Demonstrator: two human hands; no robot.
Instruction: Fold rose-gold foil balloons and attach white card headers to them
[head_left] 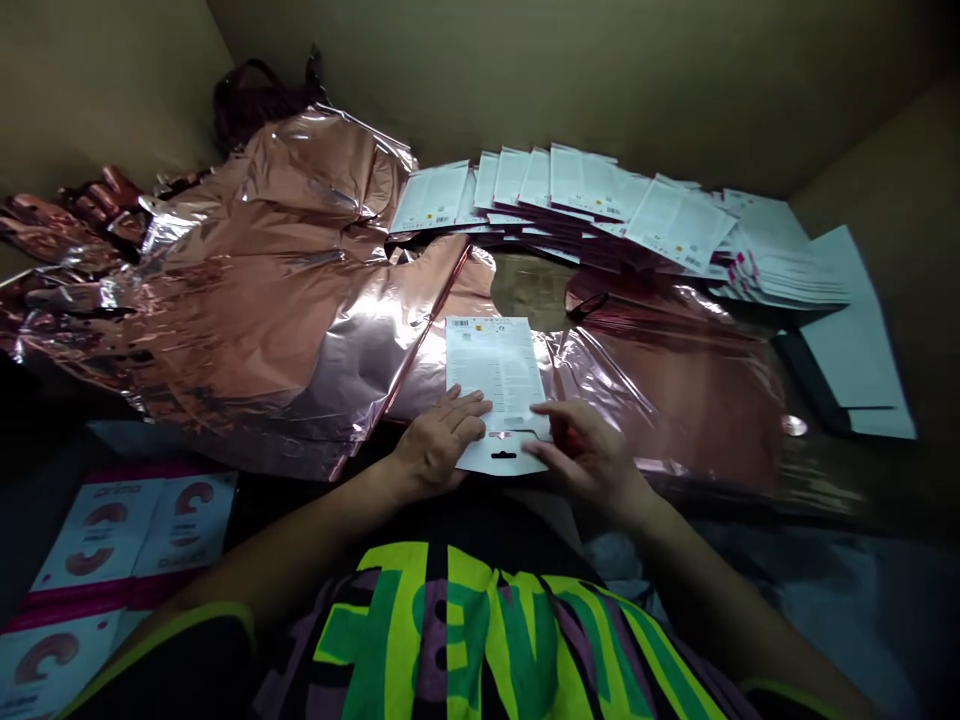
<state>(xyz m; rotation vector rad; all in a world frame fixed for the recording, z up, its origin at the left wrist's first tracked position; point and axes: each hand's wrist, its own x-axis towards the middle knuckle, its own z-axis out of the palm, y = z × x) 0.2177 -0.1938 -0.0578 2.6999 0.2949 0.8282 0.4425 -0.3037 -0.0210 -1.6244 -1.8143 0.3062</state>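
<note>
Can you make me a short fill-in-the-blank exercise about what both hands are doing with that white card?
1. Both hands rest on a white ____ card with a hang hole.
2. The card lies on shiny ____-coloured foil.
3. The left hand lies flat on the card's ____ edge; the right hand touches the opposite side.
4. More white cards are fanned out at the ____ of the table.

Missing words: packaging; rose-gold; left; back

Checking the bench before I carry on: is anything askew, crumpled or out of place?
Mostly tidy. The white printed packet lies flat under the left hand and right hand. The rose-gold foil sheets are creased and heaped unevenly at left. The row of white packets at the back is fanned, not squared up. Nothing looks torn or spilled.
</note>
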